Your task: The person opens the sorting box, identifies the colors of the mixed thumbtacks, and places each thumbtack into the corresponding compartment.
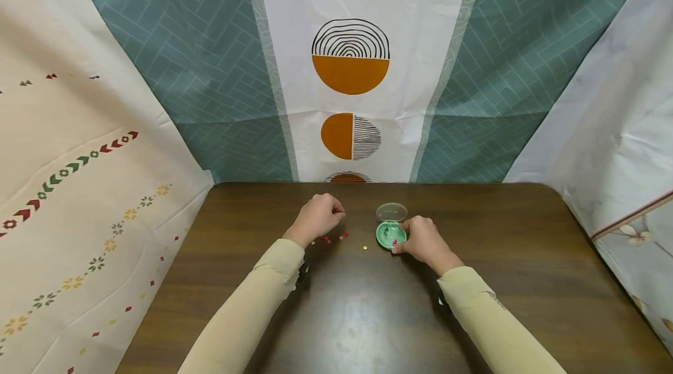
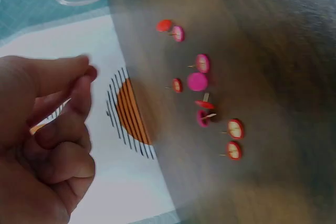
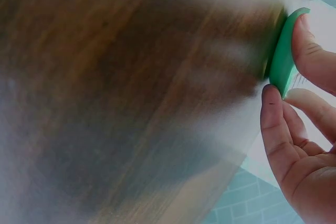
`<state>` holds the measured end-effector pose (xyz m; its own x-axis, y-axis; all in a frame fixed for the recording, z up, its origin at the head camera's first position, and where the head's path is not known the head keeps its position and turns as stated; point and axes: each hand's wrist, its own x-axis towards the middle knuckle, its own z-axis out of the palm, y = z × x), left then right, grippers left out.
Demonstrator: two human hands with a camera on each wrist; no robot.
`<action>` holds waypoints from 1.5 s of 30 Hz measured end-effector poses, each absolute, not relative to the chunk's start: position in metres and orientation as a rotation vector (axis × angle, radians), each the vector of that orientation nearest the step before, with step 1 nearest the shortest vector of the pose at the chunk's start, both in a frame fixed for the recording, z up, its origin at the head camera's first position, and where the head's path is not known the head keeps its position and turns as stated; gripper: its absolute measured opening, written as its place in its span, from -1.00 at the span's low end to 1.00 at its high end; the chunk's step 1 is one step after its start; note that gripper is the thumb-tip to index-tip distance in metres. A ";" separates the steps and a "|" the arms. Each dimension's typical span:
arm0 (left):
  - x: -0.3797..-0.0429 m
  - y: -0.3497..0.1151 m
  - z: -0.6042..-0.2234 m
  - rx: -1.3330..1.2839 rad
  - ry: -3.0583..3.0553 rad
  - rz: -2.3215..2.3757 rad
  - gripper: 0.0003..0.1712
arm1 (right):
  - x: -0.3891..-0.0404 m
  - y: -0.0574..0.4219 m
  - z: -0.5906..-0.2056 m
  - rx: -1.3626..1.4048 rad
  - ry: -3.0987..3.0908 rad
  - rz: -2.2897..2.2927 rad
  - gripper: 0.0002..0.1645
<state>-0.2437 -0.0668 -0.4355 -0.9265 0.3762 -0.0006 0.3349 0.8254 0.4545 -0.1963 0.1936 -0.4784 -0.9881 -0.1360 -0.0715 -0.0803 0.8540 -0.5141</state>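
My right hand (image 1: 427, 241) grips the rim of a small round green container (image 1: 380, 241), thumb on the near side and fingers on the far side. Its clear lid (image 1: 391, 211) is flipped open toward the back. A pink thumbtack (image 1: 395, 242) and some small dark bits show inside the container. In the right wrist view, the green wall (image 3: 283, 59) sits between thumb and fingers. To the left, my left hand (image 1: 317, 219) hovers over the table, thumb and index fingertips together, the other fingers curled. No object shows between those fingertips. Loose red and pink thumbtacks (image 2: 197, 82) lie beneath it.
A lone gold-coloured thumbtack (image 1: 365, 248) lies between the hands, left of the container. The brown wooden table (image 1: 336, 315) ends at a patterned cloth (image 1: 210, 70) hanging behind it. More cloth hangs along the left and right sides.
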 end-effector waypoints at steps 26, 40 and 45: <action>-0.231 -0.066 -0.467 0.814 2.937 0.172 -0.94 | -0.195 0.195 -0.478 -0.176 2.933 -0.800 -0.27; -0.233 -0.067 -0.474 0.872 2.931 0.087 -0.87 | -0.194 0.194 -0.477 -0.175 2.923 -0.800 -0.26; -0.232 -0.065 -0.475 0.937 2.965 -0.059 -0.86 | -0.194 0.194 -0.477 -0.177 2.924 -0.801 -0.27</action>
<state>-0.2320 -0.0646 -0.4753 -0.8179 0.5738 -0.0409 0.5750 0.8177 -0.0266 -0.1935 0.1939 -0.4768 -0.9878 -0.1393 -0.0700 -0.0842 0.8546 -0.5124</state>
